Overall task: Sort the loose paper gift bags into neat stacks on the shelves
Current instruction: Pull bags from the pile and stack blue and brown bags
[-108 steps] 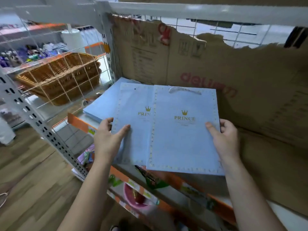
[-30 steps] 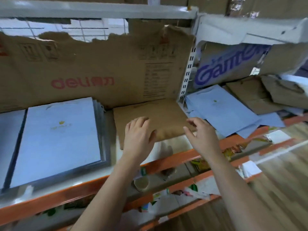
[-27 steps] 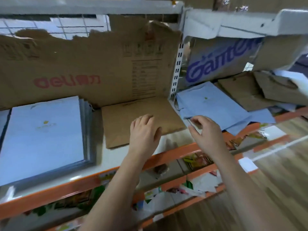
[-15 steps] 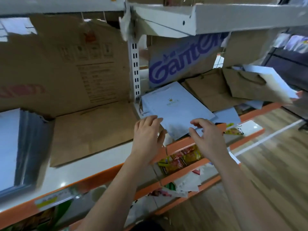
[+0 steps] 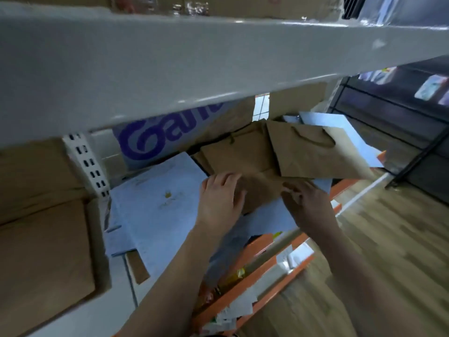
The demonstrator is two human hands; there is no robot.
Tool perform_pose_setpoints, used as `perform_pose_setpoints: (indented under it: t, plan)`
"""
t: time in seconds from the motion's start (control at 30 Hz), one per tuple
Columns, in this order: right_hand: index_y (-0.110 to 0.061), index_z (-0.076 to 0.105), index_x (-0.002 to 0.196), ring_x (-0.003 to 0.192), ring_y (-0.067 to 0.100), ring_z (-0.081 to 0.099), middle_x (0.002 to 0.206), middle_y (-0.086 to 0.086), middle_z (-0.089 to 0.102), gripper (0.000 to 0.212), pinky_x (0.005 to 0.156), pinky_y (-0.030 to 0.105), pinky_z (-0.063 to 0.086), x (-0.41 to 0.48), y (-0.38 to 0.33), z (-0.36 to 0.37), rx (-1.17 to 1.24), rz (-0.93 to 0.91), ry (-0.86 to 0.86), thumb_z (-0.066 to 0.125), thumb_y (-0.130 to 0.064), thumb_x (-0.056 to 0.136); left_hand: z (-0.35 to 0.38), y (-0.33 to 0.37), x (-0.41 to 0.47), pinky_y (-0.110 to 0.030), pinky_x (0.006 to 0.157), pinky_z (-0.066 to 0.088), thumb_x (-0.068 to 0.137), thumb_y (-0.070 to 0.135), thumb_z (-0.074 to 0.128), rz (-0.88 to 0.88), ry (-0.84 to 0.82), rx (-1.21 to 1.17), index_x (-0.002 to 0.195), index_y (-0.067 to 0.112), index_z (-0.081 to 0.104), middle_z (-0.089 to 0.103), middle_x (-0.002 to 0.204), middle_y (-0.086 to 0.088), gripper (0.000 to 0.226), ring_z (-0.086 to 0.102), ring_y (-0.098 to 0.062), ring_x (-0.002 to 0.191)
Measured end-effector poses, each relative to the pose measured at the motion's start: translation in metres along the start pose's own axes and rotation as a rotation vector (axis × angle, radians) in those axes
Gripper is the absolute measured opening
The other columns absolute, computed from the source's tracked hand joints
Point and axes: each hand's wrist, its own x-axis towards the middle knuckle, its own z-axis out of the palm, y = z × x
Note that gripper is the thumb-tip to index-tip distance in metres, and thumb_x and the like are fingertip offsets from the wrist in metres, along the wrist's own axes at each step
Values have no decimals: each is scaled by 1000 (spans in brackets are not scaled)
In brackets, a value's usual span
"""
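Brown paper bag point(image 5: 262, 190) atop blue bags point(image 5: 155, 215) — left hand point(image 5: 221, 203) flat on it, right hand point(image 5: 308, 205) grip unclear.

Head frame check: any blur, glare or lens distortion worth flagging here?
Head view: motion blur smears the left hand, the right hand and the brown bags; the white shelf beam looks bowed by the wide-angle lens, with glare spots; gold print on the blue bag is unreadable.

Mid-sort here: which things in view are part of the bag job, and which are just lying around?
Job: brown paper bag by the hands; tilted brown bag with cord handle; light blue gift bags; left hand; right hand.
Lying about: purple-lettered cardboard box; paper scraps below; wooden floor.
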Motion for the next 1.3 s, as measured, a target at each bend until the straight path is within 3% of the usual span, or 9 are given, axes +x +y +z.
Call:
perform_pose_setpoints:
  t: [0.1,0.27,0.4,0.47,0.57,0.7,0.87,1.0,1.3]
  plan:
    - [-11,71,95,90,29,64,95,8,69,18,70,31,40,27,37,-2,61,74,33,60,-19,82,25,7,38,-41,85,44,87,37,47,39,52,-13,115,12,64,64,114,-8,41,60,-32,100]
    - [-12,70,105,101,32,61,107,11,68,23,80,33,44,65,100,-3,7,164,25,67,-20,85,53,21,68,-45,94,42,89,42,42,23,-25,-35,120,11,61,61,121,-9,48,56,-32,112]
    - [-6,73,94,81,39,64,98,18,69,23,72,39,50,99,146,-11,-83,105,30,59,-23,87,68,33,85,-43,93,41,89,38,48,-14,-42,20,120,13,61,61,120,-7,42,56,-30,112]
    - [-3,73,85,80,43,62,90,21,68,34,69,40,51,116,173,-15,-212,67,-34,50,-29,89,74,40,90,-41,91,42,90,41,43,-32,-25,50,120,13,60,61,119,-7,44,57,-28,109]
    - [-2,64,100,103,45,54,106,26,61,48,81,43,43,144,210,-20,-244,375,-127,58,-48,88,83,52,97,-38,89,41,90,36,51,-57,22,87,119,12,60,62,117,-7,38,59,-25,105]
    - [-1,49,117,114,46,50,119,27,55,80,88,46,42,164,239,-24,-236,466,-230,60,-69,77,97,71,98,-33,92,38,91,38,47,-140,50,126,120,12,60,61,118,-7,41,58,-23,107]
    - [0,41,120,114,43,48,120,26,49,95,85,45,42,176,260,-29,-69,450,-153,82,-60,59,110,86,94,-42,86,50,92,40,44,-244,38,152,121,11,59,62,117,-8,45,59,-23,104]
    - [1,46,117,102,41,53,112,25,54,81,73,41,40,187,270,-27,114,340,-96,86,-46,63,113,98,83,-45,80,52,91,37,51,-340,64,207,120,9,60,63,115,-11,42,60,-28,103]
    - [0,41,126,112,43,53,122,24,56,80,86,46,43,210,239,-21,319,228,-189,86,-32,68,85,100,52,-48,100,36,92,41,52,-795,86,398,132,13,49,48,136,-11,49,42,-33,123]
